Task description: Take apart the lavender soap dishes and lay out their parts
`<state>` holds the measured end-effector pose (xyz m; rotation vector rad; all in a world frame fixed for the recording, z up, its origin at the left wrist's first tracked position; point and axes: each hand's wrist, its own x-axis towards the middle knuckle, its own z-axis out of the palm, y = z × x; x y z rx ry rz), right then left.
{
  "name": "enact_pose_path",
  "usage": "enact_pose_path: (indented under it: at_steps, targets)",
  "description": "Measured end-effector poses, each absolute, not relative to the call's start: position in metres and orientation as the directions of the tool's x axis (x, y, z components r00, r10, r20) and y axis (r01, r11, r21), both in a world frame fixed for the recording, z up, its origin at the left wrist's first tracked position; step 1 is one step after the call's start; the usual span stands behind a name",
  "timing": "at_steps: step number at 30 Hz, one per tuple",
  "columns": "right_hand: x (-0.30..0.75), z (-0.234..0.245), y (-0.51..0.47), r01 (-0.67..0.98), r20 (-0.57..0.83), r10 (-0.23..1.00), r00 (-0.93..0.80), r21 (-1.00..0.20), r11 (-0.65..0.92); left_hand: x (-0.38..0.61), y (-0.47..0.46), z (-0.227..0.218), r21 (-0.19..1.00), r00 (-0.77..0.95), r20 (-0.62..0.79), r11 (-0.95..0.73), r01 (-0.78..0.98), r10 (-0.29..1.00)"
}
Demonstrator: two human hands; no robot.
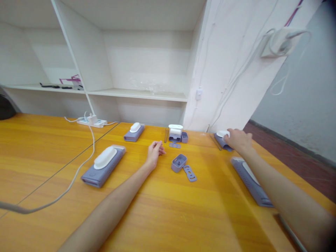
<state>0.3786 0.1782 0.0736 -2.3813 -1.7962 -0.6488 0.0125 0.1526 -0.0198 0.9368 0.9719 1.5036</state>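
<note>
My right hand reaches to the back right, its fingers closed around the end of a purple casing with a white oval piece. A thin metal spring-like rod lies beside that casing. My left hand rests on the table, fingers loosely bent and apart, with nothing visible in them. To its right are a small purple cup-like part and a flat slotted purple plate. Behind these stands a white and purple assembly, with a small purple box and another slotted plate near it.
Similar purple casings with white ovals lie at left, back left and under my right forearm. A power strip and white cable cross the left side. White shelving stands behind the wooden table.
</note>
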Motion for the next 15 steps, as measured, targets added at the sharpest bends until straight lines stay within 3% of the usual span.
enact_pose_path:
  at_steps: [2,6,11,15]
  targets:
    - [0.357,0.082,0.167,0.953,0.432,0.897,0.091,0.224,-0.205,0.012,0.153,-0.02,0.93,-0.124,0.062,-0.102,-0.352,0.99]
    - [0.311,0.089,0.125,0.96,0.347,0.922,-0.174,0.266,0.081,0.013,0.152,-0.019,0.931,-0.128,0.061,-0.102,-0.351,0.99]
    - [0.256,0.068,0.046,0.82,0.159,0.806,-0.571,0.152,0.551,0.013,0.151,-0.018,0.931,-0.123,0.06,-0.1,-0.352,0.991]
    - [0.229,0.034,0.008,0.7,0.09,0.694,-0.714,0.092,0.708,0.013,0.149,-0.017,0.935,-0.131,0.06,-0.101,-0.34,0.99]
